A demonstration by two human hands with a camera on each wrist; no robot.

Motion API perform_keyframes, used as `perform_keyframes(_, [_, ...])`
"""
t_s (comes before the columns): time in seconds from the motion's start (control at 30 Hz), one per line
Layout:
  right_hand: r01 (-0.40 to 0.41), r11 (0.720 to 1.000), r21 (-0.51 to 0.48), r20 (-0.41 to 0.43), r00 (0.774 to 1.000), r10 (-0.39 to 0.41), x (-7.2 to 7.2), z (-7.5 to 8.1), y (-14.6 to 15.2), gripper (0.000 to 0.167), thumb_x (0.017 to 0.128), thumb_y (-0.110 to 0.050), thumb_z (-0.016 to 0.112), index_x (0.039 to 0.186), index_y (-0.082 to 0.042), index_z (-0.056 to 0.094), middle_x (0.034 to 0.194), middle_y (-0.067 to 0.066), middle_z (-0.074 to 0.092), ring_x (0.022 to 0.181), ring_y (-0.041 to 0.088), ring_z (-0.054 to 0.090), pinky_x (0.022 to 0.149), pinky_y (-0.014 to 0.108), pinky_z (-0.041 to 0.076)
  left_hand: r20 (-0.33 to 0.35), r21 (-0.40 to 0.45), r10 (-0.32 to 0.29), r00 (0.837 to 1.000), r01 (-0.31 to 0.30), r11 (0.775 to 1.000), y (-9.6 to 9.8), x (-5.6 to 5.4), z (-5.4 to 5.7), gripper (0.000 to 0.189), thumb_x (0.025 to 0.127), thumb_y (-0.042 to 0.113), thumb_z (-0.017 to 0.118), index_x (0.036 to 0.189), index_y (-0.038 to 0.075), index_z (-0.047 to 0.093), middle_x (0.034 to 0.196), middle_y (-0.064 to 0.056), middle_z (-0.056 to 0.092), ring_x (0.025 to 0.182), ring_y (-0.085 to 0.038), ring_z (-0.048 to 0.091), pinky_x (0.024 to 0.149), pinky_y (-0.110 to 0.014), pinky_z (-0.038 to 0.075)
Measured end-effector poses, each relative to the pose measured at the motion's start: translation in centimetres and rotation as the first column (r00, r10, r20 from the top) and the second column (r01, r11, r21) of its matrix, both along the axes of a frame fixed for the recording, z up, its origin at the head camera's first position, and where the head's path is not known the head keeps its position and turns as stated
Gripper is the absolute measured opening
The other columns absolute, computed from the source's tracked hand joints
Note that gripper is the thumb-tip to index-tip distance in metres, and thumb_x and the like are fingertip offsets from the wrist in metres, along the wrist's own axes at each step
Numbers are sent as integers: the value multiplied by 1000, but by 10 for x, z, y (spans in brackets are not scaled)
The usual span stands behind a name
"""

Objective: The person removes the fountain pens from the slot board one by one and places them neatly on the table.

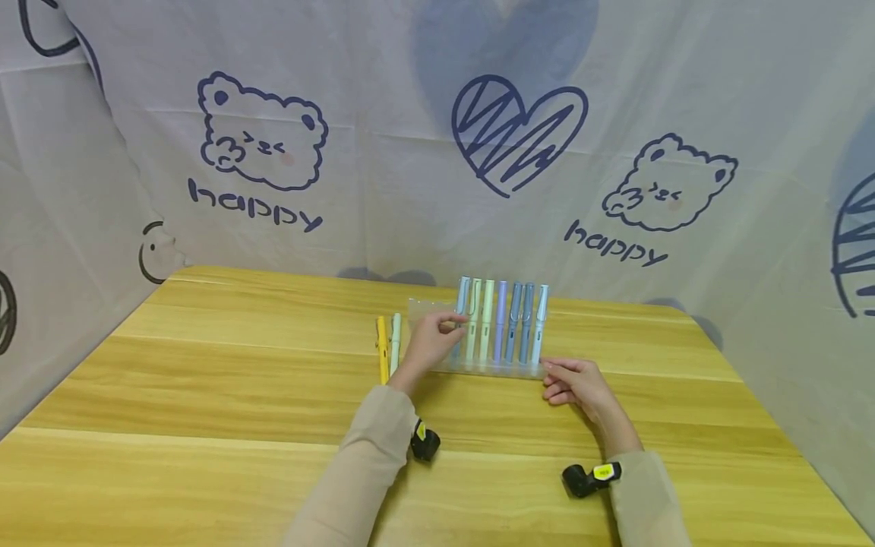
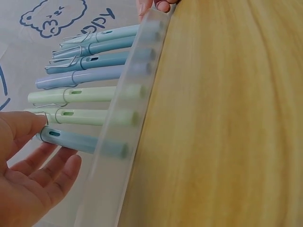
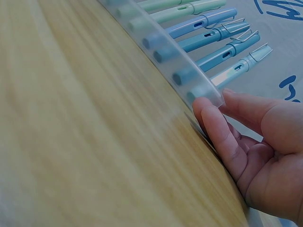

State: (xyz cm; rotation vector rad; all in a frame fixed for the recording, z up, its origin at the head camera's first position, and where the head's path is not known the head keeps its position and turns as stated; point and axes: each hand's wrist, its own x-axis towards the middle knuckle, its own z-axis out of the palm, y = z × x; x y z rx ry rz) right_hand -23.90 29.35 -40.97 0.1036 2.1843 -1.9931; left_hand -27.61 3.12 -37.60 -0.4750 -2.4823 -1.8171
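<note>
Several pens in blue, green and purple stand side by side in a clear plastic pen holder. My left hand pinches the leftmost blue pen by its upper part, thumb on one side and fingers on the other. That pen's lower end sits behind the holder's frosted front strip. A light green pen is right beside my left thumb. With thumb and fingers, my right hand grips the holder's right lower corner, next to the pale blue pen.
To the left of the holder, a yellow pen and a pale green pen lie on the wooden table. A white cloth with bear and heart drawings hangs behind the table's far edge.
</note>
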Motion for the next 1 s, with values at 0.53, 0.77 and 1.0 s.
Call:
perform_keyframes(0.53, [2, 1000, 10, -4, 1000, -2, -1, 1, -1, 45, 91, -12, 52, 124, 16, 41, 69, 6, 59, 55, 15, 61, 52, 27, 53, -155, 70, 79, 985, -69, 995, 2, -2, 0, 20, 80, -1, 63, 99, 2, 67, 105, -12, 61, 84, -24, 60, 68, -27, 52])
perform_keyframes(0.77, [3, 1000, 5, 2, 1000, -3, 0, 1, -1, 45, 91, -12, 52, 124, 16, 40, 68, 6, 59, 55, 15, 61, 51, 27, 53, -206, 153, 142, 968, -111, 982, 2, -2, 3, 19, 77, -5, 64, 95, 0, 68, 100, -14, 63, 81, -25, 61, 68, -28, 52])
perform_keyframes(1.0, [4, 1000, 3, 4, 1000, -4, 0, 0, -1, 45, 91, -12, 52, 124, 16, 40, 68, 6, 59, 54, 15, 61, 50, 26, 52, -200, 180, 175, 964, -139, 974, 1, -3, 6, 16, 75, -3, 67, 91, -1, 68, 98, -14, 64, 79, -25, 62, 66, -27, 52])
